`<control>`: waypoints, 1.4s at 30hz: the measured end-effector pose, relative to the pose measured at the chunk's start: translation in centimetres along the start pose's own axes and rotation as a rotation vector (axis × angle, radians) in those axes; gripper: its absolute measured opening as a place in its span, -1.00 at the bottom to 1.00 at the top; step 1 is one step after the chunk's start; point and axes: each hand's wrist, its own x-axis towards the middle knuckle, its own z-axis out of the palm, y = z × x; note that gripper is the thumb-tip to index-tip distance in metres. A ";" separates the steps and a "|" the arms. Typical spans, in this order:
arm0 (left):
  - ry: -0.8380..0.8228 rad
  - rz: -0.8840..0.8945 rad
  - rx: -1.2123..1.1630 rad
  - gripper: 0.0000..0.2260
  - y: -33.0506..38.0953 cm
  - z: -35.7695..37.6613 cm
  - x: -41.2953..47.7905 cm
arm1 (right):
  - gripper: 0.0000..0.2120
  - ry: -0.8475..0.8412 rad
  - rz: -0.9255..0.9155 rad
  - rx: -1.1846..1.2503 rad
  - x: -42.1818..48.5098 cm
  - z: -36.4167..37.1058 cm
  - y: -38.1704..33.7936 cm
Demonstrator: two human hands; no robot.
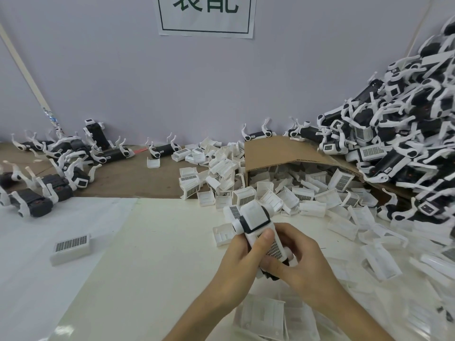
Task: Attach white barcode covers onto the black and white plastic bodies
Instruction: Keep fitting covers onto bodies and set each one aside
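Here: plastic body (254,221) half hidden by hands | left hand (242,258) grips it, thumb on barcode cover (274,247); right hand (299,263) curled round it | open tabletop (160,242) left of cardboard box (278,151).

Front centre: a plastic body (256,222) is held between the left hand (242,257) and right hand (302,262), just above the table (160,254).
Behind that: a cardboard box (278,151) is tipped on its side, with a heap of barcode covers (221,168) lying in it, left of it and in front of it.
Right: a big pile of bodies (406,124) is banked against the wall, partly resting on the box.
Far left: a scatter of bodies (61,163) is laid out near the wall.
Left front: a lone cover (71,246) is set well apart from the heap.
Up top: a paper sign (206,16) is stuck on the wall, above the middle.
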 end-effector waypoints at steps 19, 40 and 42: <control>0.106 -0.067 -0.168 -0.57 0.5 -0.6 0.4 | -0.59 0.047 -0.188 -0.275 0.2 -0.5 0.2; 0.270 -0.061 -0.127 -0.80 0.5 -1.4 1.0 | -0.64 0.166 0.127 0.443 1.3 -3.9 0.0; 0.401 -0.064 -0.116 -0.74 0.2 -1.9 1.1 | -0.66 0.139 0.225 0.607 2.1 -4.5 -0.4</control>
